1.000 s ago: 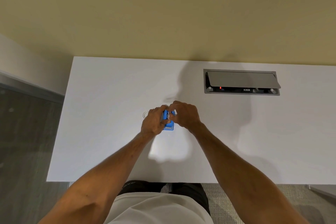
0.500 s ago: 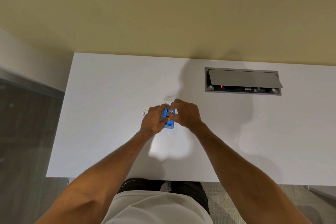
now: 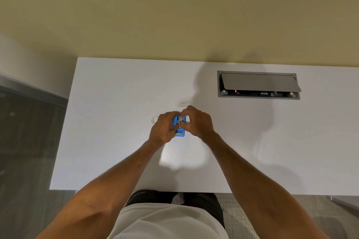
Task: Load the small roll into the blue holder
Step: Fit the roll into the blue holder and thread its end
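Observation:
The blue holder stands on the white table, mostly covered by both hands. My left hand grips its left side. My right hand pinches at its top, where a pale strip or small roll shows between fingertips; I cannot tell exactly what the fingers hold. A clear ring, like a small tape roll, lies flat on the table just left of my left hand.
A grey cable box with its lid half raised is set into the table at the back right. The table's near edge runs just in front of my body. Floor lies to the left.
Both hands stay on the holder. The right fingertips have shifted slightly over its top; the view has moved a little.

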`<state>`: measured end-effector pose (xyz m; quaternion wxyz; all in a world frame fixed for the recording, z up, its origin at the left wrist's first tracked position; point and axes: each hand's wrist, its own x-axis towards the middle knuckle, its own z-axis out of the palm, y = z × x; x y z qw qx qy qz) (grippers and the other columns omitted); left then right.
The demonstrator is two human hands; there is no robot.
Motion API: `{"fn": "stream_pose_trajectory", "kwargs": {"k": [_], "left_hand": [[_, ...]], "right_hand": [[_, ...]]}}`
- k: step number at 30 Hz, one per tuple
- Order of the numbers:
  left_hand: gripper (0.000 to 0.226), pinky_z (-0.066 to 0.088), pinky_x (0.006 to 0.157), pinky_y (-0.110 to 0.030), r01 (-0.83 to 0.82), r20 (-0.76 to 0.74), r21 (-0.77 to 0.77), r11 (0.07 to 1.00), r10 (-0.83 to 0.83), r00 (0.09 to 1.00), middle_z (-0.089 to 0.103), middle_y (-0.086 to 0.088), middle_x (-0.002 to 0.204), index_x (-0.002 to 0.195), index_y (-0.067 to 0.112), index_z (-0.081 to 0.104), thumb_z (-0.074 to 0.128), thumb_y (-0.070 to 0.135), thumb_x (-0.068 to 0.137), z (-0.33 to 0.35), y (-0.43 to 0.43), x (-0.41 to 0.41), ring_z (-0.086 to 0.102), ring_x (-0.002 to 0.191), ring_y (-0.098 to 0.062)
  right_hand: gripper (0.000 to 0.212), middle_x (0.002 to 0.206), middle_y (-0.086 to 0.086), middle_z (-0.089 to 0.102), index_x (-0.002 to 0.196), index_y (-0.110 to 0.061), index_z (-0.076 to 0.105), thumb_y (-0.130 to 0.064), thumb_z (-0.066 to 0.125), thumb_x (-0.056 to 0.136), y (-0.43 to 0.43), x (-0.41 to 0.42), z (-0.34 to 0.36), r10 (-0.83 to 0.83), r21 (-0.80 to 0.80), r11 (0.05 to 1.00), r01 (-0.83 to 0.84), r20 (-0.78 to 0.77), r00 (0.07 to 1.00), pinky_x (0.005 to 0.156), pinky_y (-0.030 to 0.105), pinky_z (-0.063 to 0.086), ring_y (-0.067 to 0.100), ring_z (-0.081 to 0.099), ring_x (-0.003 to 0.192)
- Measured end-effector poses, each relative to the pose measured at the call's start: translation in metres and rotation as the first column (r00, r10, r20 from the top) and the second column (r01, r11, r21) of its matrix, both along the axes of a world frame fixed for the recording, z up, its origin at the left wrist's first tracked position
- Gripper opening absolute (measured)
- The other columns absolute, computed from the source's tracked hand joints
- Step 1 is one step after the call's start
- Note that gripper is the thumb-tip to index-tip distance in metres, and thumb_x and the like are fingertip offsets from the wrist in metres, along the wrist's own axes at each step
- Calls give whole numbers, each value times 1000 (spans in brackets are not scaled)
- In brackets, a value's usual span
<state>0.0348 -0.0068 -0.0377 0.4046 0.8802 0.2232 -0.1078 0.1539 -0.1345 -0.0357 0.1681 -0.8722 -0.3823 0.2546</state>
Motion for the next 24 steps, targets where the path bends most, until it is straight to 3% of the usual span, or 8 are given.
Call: {"fn": "stream_pose_trajectory", "kwargs": {"k": [8,24], "left_hand": [[39,44,115,-45,-5,42,1,1000,5,999,70,-9,129,131,6,64,73,21,96,-2,-1,1,64,121,-29],[43,41,121,-43,-72,62,-62,995,76,995,68,-13,133,132,2,65,78,16,93,-7,4,0,60,130,-31]], "right_hand": [[40,112,1,69,119,-16,67,-45,73,91,-1,0,-2,-20,20,1000,20,-21,1000,85,34,60,21,70,92],[45,118,1,71,120,-18,68,-54,65,94,5,6,-6,22,-68,997,-20,35,999,96,36,53,19,68,103]]}}
